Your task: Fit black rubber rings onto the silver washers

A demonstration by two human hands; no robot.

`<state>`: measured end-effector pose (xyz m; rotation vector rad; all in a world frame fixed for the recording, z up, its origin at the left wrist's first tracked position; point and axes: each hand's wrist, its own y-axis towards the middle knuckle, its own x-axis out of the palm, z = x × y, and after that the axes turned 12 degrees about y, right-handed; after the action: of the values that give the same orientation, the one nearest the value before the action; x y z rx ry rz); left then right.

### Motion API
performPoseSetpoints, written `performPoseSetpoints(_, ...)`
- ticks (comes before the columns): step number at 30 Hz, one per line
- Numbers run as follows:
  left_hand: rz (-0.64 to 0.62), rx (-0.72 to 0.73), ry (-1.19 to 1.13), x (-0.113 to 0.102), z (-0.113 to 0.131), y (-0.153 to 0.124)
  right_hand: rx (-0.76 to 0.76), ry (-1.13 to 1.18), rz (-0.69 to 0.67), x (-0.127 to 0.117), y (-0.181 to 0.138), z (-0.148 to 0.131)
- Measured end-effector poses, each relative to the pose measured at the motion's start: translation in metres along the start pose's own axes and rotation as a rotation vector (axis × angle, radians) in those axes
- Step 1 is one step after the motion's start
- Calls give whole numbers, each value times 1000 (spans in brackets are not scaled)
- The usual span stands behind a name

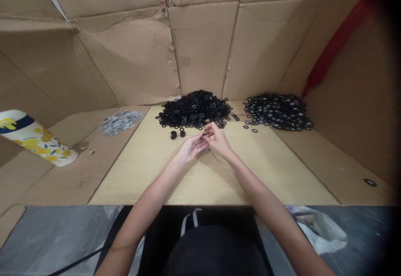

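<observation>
My left hand (192,147) and my right hand (218,141) meet above the front of the black ring pile. Between their fingertips is a small black ring (204,134), largely covered by the fingers. My right thumb and fingers pinch it, while my left fingers and thumb close on it from the other side. Just beyond the hands lies a big heap of black rings (196,108). Short stacks of black rings (173,135) stand left of my left hand, close to the heap.
To the right is a pile of black rings with pale centres (277,111). Flat silvery discs (120,122) lie at the left, near a patterned bottle (40,140). A dark tool (234,116) rests behind the hands. A lone ring (370,182) lies far right. Cardboard walls (203,46) enclose the table.
</observation>
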<state>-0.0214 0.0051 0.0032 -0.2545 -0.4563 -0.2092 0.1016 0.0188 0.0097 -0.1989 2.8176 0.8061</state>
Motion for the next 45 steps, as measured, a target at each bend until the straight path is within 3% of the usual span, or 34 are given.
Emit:
performPoseSetpoints(9, 96, -106, 13, 1, 7, -1, -46, -78, -54, -1, -3, -5)
performPoseSetpoints(20, 89, -14, 110, -1, 0, 1, -176, -317, -230, 1, -7, 1)
performPoseSetpoints(27, 71, -97, 5, 2, 9, -3, -127, -276, -131, -3, -4, -1)
performPoseSetpoints(31, 110, -66, 48, -1, 7, 0, -115, -255, -126, -4, -3, 0)
performPoseSetpoints(37, 104, 90, 188, 0, 2, 2, -124, -326, -172, -3, -4, 1)
performPoseSetpoints(40, 227, 225, 355, -6, 9, 3, 22, -346, -159, -13, 1, 4)
performPoseSetpoints(43, 411, 438, 653, -22, 21, 4, 221, -417, -58, -37, 9, 12)
performPoseSetpoints(45, 457, 497, 825, -35, 29, 6, 308, -480, 107, -57, 13, 21)
